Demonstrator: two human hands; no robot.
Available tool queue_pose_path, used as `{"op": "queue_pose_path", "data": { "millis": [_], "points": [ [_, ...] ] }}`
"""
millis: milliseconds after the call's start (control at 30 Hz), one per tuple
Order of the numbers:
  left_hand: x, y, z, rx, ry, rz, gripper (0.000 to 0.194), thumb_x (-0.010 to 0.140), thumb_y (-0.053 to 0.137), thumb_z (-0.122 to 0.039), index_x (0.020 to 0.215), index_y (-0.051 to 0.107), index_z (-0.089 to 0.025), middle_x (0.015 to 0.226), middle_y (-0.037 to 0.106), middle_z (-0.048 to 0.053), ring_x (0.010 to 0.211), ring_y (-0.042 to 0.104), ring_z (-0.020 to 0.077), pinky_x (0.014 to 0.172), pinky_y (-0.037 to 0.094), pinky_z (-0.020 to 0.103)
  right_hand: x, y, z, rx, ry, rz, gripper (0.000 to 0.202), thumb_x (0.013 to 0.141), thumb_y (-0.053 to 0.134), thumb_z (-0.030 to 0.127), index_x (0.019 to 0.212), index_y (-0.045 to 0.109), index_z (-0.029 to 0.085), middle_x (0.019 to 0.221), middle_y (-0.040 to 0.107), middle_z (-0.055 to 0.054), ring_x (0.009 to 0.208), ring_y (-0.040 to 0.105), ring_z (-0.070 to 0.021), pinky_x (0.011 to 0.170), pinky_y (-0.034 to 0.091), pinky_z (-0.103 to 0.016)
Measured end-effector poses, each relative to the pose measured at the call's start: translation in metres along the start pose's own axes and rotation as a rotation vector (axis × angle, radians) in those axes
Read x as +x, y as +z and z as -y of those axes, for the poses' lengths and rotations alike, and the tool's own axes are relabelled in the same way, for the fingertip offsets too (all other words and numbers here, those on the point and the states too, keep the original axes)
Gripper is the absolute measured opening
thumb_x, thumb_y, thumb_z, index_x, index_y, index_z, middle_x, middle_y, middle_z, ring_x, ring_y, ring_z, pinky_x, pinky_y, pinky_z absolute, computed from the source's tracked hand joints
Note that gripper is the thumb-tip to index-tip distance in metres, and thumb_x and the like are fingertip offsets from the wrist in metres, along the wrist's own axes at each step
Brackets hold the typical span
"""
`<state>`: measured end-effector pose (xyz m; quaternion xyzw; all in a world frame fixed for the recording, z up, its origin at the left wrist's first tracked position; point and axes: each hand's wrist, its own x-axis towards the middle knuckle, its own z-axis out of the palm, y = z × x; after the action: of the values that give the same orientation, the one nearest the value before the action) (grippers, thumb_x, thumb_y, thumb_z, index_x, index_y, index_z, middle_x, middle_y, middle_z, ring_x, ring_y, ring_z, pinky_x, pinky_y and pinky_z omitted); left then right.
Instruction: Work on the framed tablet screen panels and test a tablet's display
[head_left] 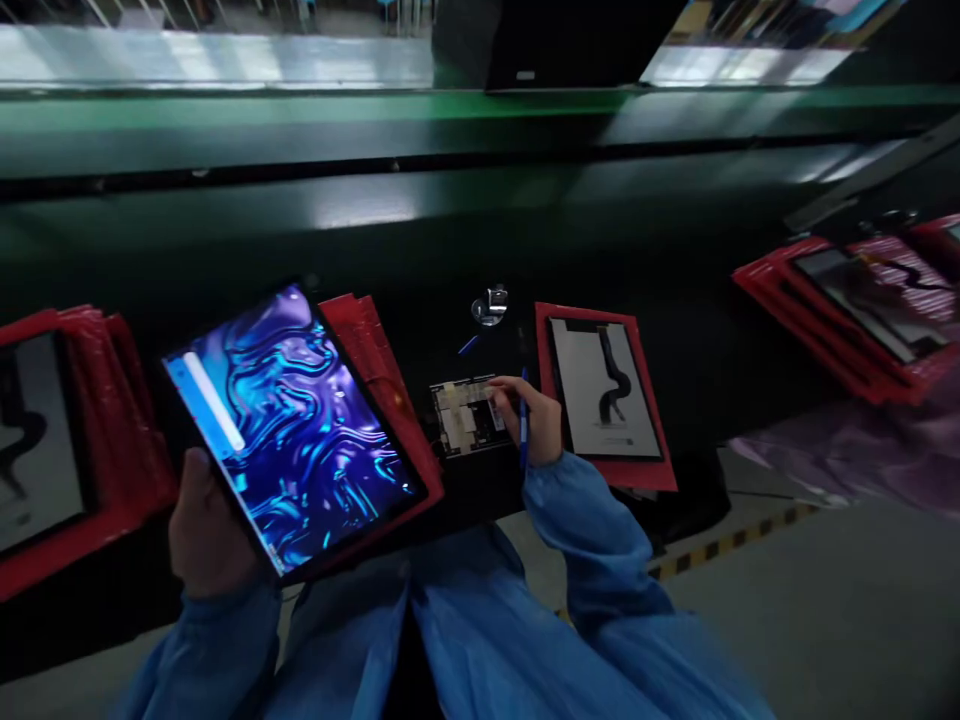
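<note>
My left hand (214, 525) grips the lower left edge of a lit display panel (300, 430), its thumb on the border. The panel is tilted and shows a blue and purple swirl pattern with a white bar. My right hand (536, 418) is closed around a slim blue pen-like tool (523, 420), with its fingertips at the right part of a circuit board (461, 420). Whether those fingertips touch the board I cannot tell. Pale tape-like patches cover some of the board. Partly behind the lit panel lies a red padded sheet stack (401, 410).
Right of the board, an unlit panel (604, 390) with a black flex cable rests on a red sheet (660, 470). More red stacks with panels stand at far left (131, 440) and far right (795, 330). A small shiny metal and glass item (491, 305) sits behind the board.
</note>
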<state>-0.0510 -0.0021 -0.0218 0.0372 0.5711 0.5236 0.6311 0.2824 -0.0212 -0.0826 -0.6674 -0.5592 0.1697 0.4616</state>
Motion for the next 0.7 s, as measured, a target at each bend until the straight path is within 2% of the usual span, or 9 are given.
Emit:
{"op": "queue_pose_path", "data": {
  "millis": [67,133,233,333,400,467,533,633,700],
  "points": [
    [-0.005,0.011,0.001,-0.042,-0.089,-0.071,0.048,0.107,0.026,-0.04,0.138,0.059,-0.026,0.09,0.079,-0.003,0.085,0.076,0.0169,0.093,0.059,0.032,0.001,0.002,0.003,-0.033,-0.017,-0.003,0.019,0.093,0.057,0.031,0.098,0.072,0.02,0.088,0.077,-0.005,0.076,0.073,-0.0182,0.077,0.058,-0.031],
    [-0.007,0.016,0.004,-0.057,-0.124,-0.079,0.043,0.106,0.031,-0.037,0.131,0.063,-0.022,0.072,0.076,-0.003,0.074,0.075,0.0184,0.088,0.062,0.033,-0.003,0.009,0.019,-0.025,-0.116,0.017,0.018,0.096,0.055,0.028,0.103,0.07,0.021,0.102,0.077,-0.006,0.087,0.074,-0.0191,0.085,0.058,-0.033],
    [-0.002,0.012,0.009,-0.075,-0.153,-0.013,0.034,0.101,0.049,-0.039,0.121,0.069,-0.019,0.067,0.073,-0.002,0.082,0.076,0.0239,0.089,0.063,0.038,-0.011,0.023,0.055,0.039,-0.412,0.142,0.017,0.096,0.057,0.02,0.112,0.062,0.023,0.124,0.073,-0.008,0.117,0.067,-0.0208,0.099,0.056,-0.038],
    [0.003,0.008,0.01,-0.101,-0.18,-0.068,0.039,0.1,0.045,-0.042,0.114,0.07,-0.016,0.08,0.077,0.005,0.097,0.074,0.0314,0.094,0.06,0.047,-0.015,0.039,0.082,0.003,-0.615,0.252,0.022,0.096,0.059,0.019,0.118,0.057,0.023,0.131,0.069,-0.008,0.134,0.056,-0.0216,0.111,0.048,-0.043],
    [0.004,0.007,0.01,-0.13,-0.221,-0.067,0.043,0.1,0.042,-0.044,0.114,0.07,-0.016,0.086,0.077,0.008,0.101,0.073,0.0334,0.095,0.059,0.049,-0.015,0.052,0.092,-0.086,-0.646,0.249,0.025,0.097,0.06,0.022,0.121,0.056,0.023,0.132,0.069,-0.008,0.136,0.053,-0.0231,0.117,0.04,-0.047],
    [0.004,0.007,0.009,-0.159,-0.284,-0.001,0.044,0.098,0.045,-0.047,0.115,0.07,-0.015,0.091,0.077,0.01,0.106,0.071,0.0357,0.097,0.057,0.052,-0.017,0.064,0.098,-0.155,-0.652,0.239,0.024,0.097,0.06,0.024,0.122,0.057,0.021,0.133,0.068,-0.009,0.136,0.052,-0.0249,0.12,0.035,-0.049],
    [0.004,0.005,0.009,-0.178,-0.332,0.065,0.044,0.095,0.049,-0.048,0.114,0.07,-0.014,0.092,0.077,0.011,0.108,0.07,0.0372,0.097,0.056,0.054,-0.02,0.073,0.104,-0.165,-0.675,0.286,0.023,0.098,0.06,0.026,0.12,0.058,0.02,0.134,0.067,-0.008,0.137,0.051,-0.0252,0.122,0.033,-0.049],
    [0.007,0.0,0.01,-0.168,-0.346,0.126,0.04,0.092,0.054,-0.044,0.112,0.07,-0.014,0.092,0.077,0.011,0.106,0.071,0.0361,0.095,0.058,0.052,-0.025,0.075,0.113,-0.079,-0.752,0.417,0.021,0.1,0.056,0.026,0.12,0.058,0.02,0.133,0.068,-0.006,0.139,0.049,-0.0217,0.123,0.032,-0.048],
    [0.009,-0.005,0.013,-0.136,-0.292,0.114,0.036,0.09,0.053,-0.04,0.108,0.07,-0.014,0.089,0.077,0.01,0.102,0.072,0.035,0.092,0.059,0.049,-0.027,0.07,0.118,0.003,-0.787,0.443,0.02,0.102,0.052,0.026,0.121,0.058,0.021,0.132,0.069,-0.006,0.138,0.052,-0.0199,0.121,0.036,-0.047]
  ]
}}
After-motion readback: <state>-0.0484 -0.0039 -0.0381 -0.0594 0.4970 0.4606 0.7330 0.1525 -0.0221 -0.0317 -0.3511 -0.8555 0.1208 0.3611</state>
